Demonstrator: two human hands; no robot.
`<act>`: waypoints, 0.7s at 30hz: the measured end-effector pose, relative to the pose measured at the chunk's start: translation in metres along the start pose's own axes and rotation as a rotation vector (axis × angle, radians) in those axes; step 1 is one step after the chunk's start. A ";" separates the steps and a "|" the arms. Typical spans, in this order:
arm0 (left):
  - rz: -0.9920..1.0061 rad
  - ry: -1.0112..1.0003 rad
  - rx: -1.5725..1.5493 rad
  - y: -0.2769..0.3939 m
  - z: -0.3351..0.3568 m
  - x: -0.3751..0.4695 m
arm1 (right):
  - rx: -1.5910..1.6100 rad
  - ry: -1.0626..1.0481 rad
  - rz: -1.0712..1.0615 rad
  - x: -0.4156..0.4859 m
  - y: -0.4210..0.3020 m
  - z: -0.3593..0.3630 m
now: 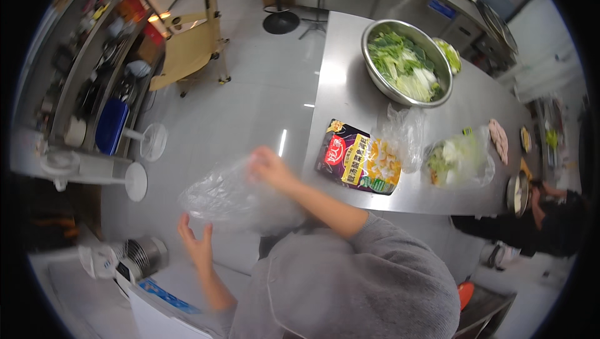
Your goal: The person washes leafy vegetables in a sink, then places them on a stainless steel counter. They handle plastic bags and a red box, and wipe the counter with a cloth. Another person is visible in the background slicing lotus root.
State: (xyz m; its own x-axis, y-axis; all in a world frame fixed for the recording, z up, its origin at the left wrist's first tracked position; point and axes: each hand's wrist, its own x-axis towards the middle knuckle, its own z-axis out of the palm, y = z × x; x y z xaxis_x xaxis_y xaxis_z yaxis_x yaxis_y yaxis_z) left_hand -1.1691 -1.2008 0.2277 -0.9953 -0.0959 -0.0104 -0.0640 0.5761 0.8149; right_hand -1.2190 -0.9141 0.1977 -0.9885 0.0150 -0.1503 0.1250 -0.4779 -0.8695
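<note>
A clear plastic bag (225, 193) hangs from my right hand (271, 168), whose fingers are closed on its edge; both are blurred. Just below the bag's left end, my left hand (196, 240) has its fingers apart and holds nothing. To the right, a printed food packet (361, 157) lies on the steel table (342, 81). Beside it are a crumpled clear bag (408, 137) and a bag of cut leafy vegetables (457, 161). A large steel bowl (407, 63) of chopped greens stands farther back.
A pink item (498, 141) lies on the table near its right end. A person in dark clothing (553, 226) works at a metal bowl (517, 193) there. Shelves (89, 62), a folding chair (185, 53) and a blue-seated stool (112, 125) stand left; a white cabinet (161, 313) is lower left.
</note>
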 end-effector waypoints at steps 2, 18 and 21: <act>-0.006 -0.021 -0.112 0.016 0.018 0.026 | 0.024 0.169 -0.054 0.012 0.008 -0.002; -0.217 -0.785 -0.454 0.043 0.105 0.224 | -0.919 1.427 -0.427 -0.048 -0.070 -0.103; -0.253 -0.759 -0.677 0.055 0.128 0.232 | -1.372 2.020 -0.369 -0.110 -0.079 -0.163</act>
State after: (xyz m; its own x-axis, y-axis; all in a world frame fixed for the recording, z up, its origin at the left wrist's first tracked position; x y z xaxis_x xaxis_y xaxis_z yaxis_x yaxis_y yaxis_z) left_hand -1.4125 -1.0869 0.1961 -0.7575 0.5194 -0.3956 -0.4558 0.0131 0.8900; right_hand -1.1068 -0.7348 0.2058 0.1477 0.7453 0.6502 0.8081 0.2881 -0.5138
